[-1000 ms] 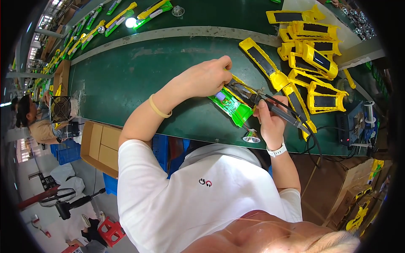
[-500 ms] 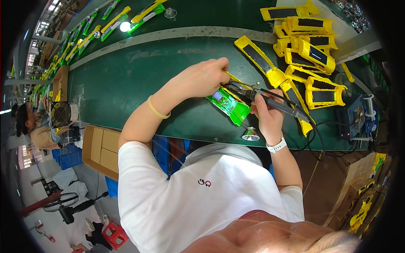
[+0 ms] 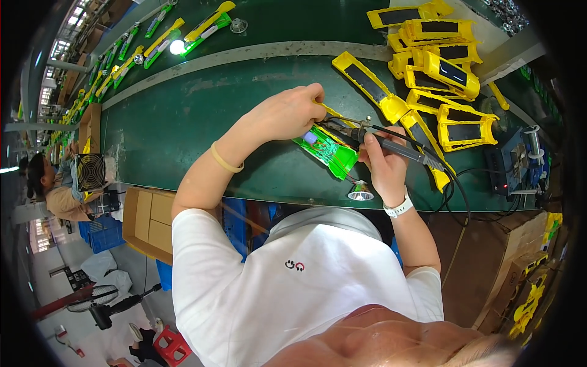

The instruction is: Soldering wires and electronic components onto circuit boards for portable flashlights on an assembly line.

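My left hand (image 3: 293, 114) is closed at the upper end of a yellow casing half (image 3: 335, 113); what its fingertips pinch is hidden. Just below lies an open green casing half (image 3: 330, 153) with a circuit board, thin wires and a lilac part inside. A wire runs from it to a silvery cone reflector (image 3: 361, 191) near the table edge. My right hand (image 3: 387, 164) grips a black soldering iron (image 3: 400, 148), whose front end reaches over the yellow casing toward my left fingers. The iron's tip is hard to make out.
Yellow casing halves with dark panels (image 3: 449, 70) are piled at the right. Beyond them stands a blue soldering station (image 3: 510, 168) with a cable. Green and yellow lamps (image 3: 208, 30) lie past a grey rail (image 3: 244, 55). A fan (image 3: 92, 171) and cardboard box (image 3: 147, 220) are at left.
The whole view has shifted slightly. Both hands, the soldering iron and the casing halves keep nearly the same places relative to one another.
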The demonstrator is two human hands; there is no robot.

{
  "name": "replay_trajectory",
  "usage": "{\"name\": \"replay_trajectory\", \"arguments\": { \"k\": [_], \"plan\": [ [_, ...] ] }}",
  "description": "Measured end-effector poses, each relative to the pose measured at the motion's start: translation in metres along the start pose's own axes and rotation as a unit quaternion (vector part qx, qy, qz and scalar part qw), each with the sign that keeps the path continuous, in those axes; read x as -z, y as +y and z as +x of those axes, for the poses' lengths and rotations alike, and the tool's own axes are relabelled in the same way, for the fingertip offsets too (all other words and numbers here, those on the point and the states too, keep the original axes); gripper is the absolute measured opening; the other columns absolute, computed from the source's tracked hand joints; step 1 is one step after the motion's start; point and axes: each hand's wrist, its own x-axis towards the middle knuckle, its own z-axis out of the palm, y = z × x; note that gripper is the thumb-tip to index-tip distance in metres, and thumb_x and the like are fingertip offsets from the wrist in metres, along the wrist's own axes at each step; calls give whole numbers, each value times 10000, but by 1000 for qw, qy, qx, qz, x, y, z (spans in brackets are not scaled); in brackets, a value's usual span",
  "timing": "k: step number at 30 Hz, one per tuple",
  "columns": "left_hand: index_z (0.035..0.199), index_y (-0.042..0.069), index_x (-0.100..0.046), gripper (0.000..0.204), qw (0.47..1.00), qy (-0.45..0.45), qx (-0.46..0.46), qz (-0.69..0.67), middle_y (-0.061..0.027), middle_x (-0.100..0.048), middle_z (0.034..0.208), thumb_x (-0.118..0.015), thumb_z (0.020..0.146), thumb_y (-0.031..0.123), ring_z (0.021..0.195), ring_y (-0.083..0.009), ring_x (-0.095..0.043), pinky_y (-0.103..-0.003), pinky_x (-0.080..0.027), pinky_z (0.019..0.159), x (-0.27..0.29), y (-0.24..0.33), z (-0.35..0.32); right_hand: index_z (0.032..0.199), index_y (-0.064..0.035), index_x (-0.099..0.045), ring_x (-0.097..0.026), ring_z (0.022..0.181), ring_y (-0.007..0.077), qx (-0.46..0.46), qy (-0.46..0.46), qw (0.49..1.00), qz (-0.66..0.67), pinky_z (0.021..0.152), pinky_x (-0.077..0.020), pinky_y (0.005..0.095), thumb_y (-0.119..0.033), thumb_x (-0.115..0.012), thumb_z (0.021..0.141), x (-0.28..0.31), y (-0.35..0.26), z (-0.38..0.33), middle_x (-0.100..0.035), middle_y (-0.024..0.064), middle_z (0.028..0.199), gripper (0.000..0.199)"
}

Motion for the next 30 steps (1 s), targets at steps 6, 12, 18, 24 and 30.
{"name": "replay_trajectory", "arguments": {
  "k": [6,12,18,24,30],
  "plan": [
    [770,33,-614,58,1000,-2,3,3,-96,-526,983,-593,720,11,868,-256,-560,-341,-475,757,-1,-2,0,989,-69,-397,-545,509,105,44,60,997,32,398,-363,188,-105,-576,877,14,-13,-13,-558,66,700,214],
    [770,27,-614,48,1000,4,0,3,-98,-527,982,-589,732,12,863,-250,-563,-338,-478,753,0,-2,-4,1112,-69,-362,-628,697,197,161,120,976,83,465,-445,224,-198,-466,945,56,-28,-18,-587,162,885,235],
    [785,28,-616,52,1000,-10,-1,12,-99,-529,990,-584,745,17,851,-255,-568,-341,-482,743,1,3,1,1153,-25,-344,-588,933,199,128,32,991,-17,789,-513,308,-217,-478,945,46,-18,12,-519,146,1082,314],
    [918,69,-648,134,997,53,3,-47,-98,-552,1042,-569,809,82,861,-258,-587,-324,-489,748,15,-9,7,1149,-29,-330,-572,1016,211,79,9,996,26,838,-508,309,-259,-469,948,35,-6,31,-499,152,1117,335],
    [872,56,-645,127,996,35,-87,13,-72,-582,989,-621,766,121,961,-242,-543,-336,-450,836,-5,-25,25,1154,-35,-302,-573,1028,232,103,-7,994,30,858,-498,328,-257,-448,956,33,-1,32,-487,171,1119,332]
  ]
}}
